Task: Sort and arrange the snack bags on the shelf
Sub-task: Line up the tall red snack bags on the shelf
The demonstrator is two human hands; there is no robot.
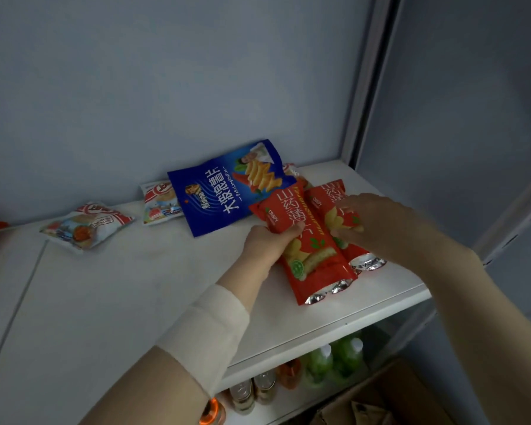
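A: Left hand (pixel 267 243) grips near red bag (pixel 307 250) by its edge. Right hand (pixel 371 222) lies over second red bag (pixel 328 197); grasp or press unclear.
B: Both flat on shelf (pixel 135 286), touching, probably to group like with like.

Retail-style shelving, probably a small shop or stockroom; which of the two cannot be told. A white metal shelf (pixel 135 286) stands against a plain blue-grey wall (pixel 166 72), with a pale upright post (pixel 368 87) at 1 o'clock. Packaged snacks lie on the shelf: two red crisp bags (pixel 316 262) at 3 o'clock, a large blue crisp bag (pixel 221 194) at 12 o'clock, and two small white-and-red snack packets (pixel 86 225) at 9 o'clock. Beneath the shelf, at 6 o'clock, stand green bottles (pixel 319 363) with white caps, an orange bottle (pixel 288 374) and metal cans (pixel 264 388). A brown cardboard box (pixel 380 400) sits lower still at 5 o'clock.
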